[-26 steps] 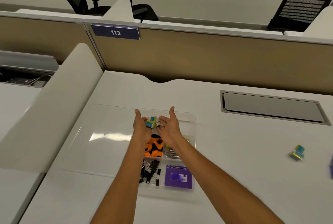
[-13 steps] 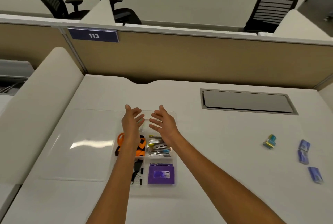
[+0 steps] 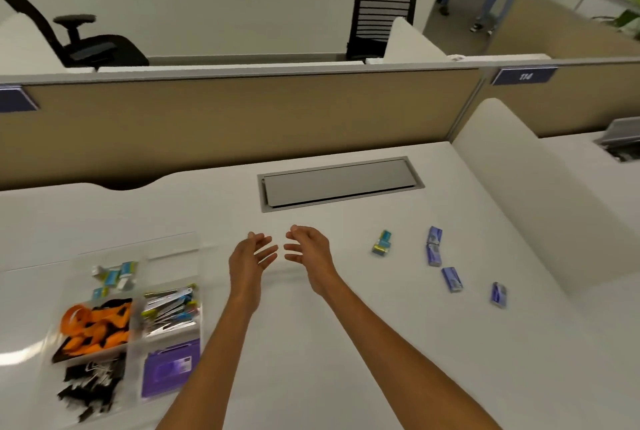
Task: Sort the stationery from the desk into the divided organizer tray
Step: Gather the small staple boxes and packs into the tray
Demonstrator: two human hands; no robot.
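Organizer tray (image 3: 173,256) left of empty hands (image 3: 280,253)

"114" on blue plate (image 3: 523,76), partition top right; nothing else readable.

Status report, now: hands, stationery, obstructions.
Left hand and right hand open, empty, above desk. Organizer tray partly filled. Teal item and four purple packs loose on desk. Path clear.
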